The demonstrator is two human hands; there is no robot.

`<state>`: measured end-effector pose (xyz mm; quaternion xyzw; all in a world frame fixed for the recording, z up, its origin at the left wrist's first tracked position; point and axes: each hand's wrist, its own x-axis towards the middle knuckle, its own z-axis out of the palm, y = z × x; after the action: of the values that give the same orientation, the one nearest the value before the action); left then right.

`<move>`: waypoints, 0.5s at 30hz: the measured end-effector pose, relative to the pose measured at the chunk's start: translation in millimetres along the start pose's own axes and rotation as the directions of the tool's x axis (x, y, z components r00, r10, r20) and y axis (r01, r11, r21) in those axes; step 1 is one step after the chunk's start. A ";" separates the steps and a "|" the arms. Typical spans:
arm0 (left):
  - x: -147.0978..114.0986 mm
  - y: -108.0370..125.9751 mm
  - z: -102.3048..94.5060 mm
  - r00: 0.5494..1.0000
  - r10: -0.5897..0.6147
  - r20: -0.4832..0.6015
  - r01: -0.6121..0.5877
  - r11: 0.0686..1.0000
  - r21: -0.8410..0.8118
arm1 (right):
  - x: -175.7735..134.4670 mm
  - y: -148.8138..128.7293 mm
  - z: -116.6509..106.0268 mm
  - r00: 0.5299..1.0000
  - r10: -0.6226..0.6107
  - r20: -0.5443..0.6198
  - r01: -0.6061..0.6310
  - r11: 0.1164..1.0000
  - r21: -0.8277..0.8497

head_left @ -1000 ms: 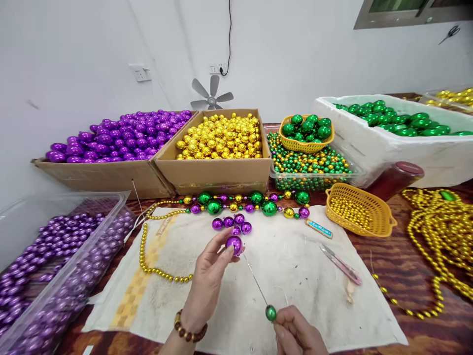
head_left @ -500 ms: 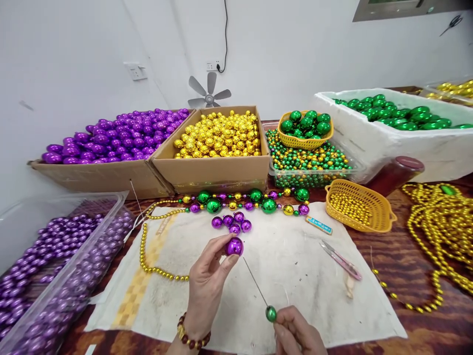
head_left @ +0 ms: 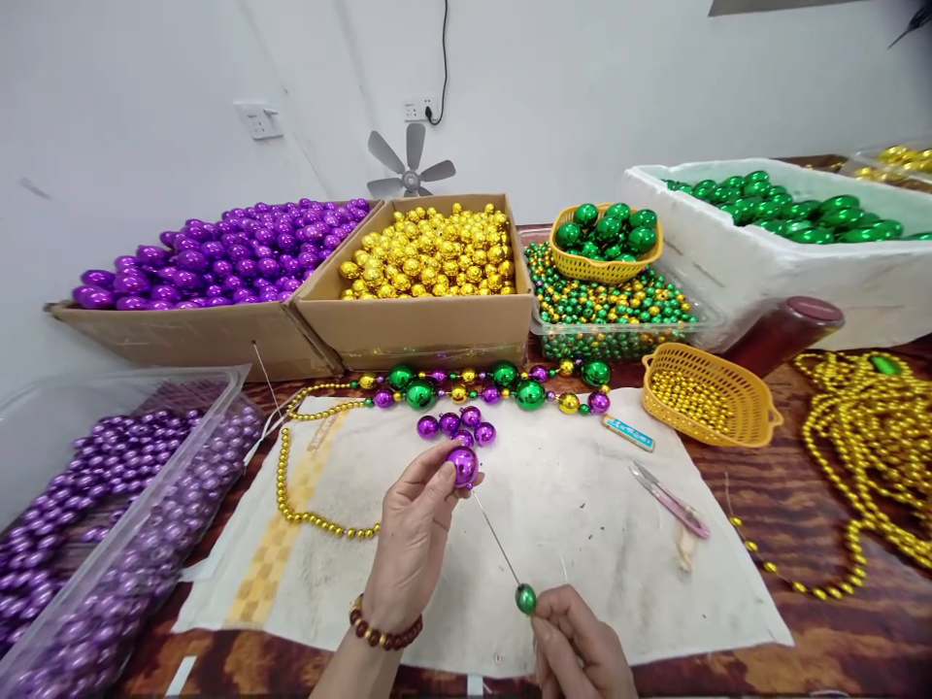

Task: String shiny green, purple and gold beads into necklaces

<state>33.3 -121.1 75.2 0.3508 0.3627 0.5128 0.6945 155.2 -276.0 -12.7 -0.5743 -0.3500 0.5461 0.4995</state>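
Note:
Between the thumb and fingers of my left hand (head_left: 418, 524) is a shiny purple ball (head_left: 462, 467). My right hand (head_left: 579, 641) pinches just behind a green bead (head_left: 525, 598), through which a long thin needle (head_left: 496, 538) runs up to the lower edge of the purple ball. What exactly the right fingertips grip is hidden. Several loose purple balls (head_left: 428, 425) lie on the white cloth (head_left: 553, 505) just beyond my left hand. Behind them stretches a strand of green, purple and gold beads (head_left: 420, 394), joined at the left to a gold bead chain (head_left: 320, 522).
Cardboard boxes of purple balls (head_left: 218, 257) and gold balls (head_left: 429, 252) line the back. On the right are pink-handled snips (head_left: 670, 500), a blue-labelled strip (head_left: 628, 433), a yellow basket (head_left: 749, 413) and heaped gold bead strands (head_left: 888, 456). A clear bin (head_left: 218, 408) stands left.
The purple ball has turned in my left fingers, so a small loop at its base now shows near the needle tip. My right hand, with the green bead, has shifted slightly left and up.

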 end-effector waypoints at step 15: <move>-28.7 -13.4 6.6 0.995 0.103 0.007 -0.101 0.966 0.238 | 7.0 4.0 15.9 0.989 -0.085 -0.125 0.093 0.994 0.062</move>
<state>39.0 -152.6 71.1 0.4484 0.4051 0.5015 0.6191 140.2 -267.4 -16.9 -0.5732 -0.3252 0.4987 0.5630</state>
